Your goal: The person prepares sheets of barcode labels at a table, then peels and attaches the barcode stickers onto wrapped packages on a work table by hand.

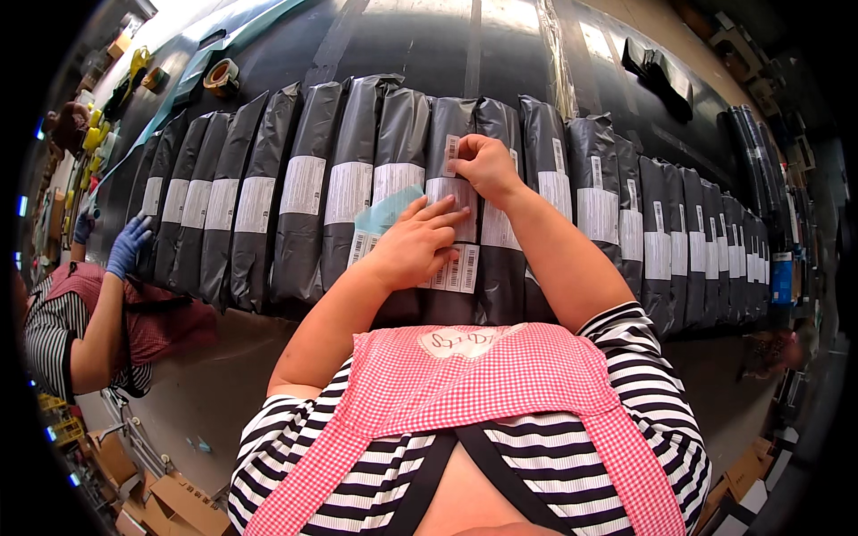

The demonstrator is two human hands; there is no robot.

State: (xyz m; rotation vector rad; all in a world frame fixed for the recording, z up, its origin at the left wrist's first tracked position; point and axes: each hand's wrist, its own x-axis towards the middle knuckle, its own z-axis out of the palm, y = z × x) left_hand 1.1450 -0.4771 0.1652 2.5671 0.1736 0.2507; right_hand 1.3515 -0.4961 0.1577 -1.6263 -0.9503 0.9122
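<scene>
Thumb and fingertips of my right hand (490, 170) pinch a small barcode label (451, 154) against the upper part of a dark grey plastic mailer (453, 113). Its lower end reaches the white shipping label on that mailer. Just below, my left hand (416, 241) rests its fingers on the shipping label while holding a sheet of barcode labels (461, 272). Some of the sheet shows on either side of the hand, along with pale blue backing paper (390, 211). The palm hides its middle. Similar mailers (355, 183) stand close on both sides.
The long row of packed mailers runs across the black table (393, 45). A tape roll (222, 78) lies at the back left, and black plastic pieces (659, 76) at the back right. At far left, a co-worker's blue-gloved hand (130, 246) touches the row's end.
</scene>
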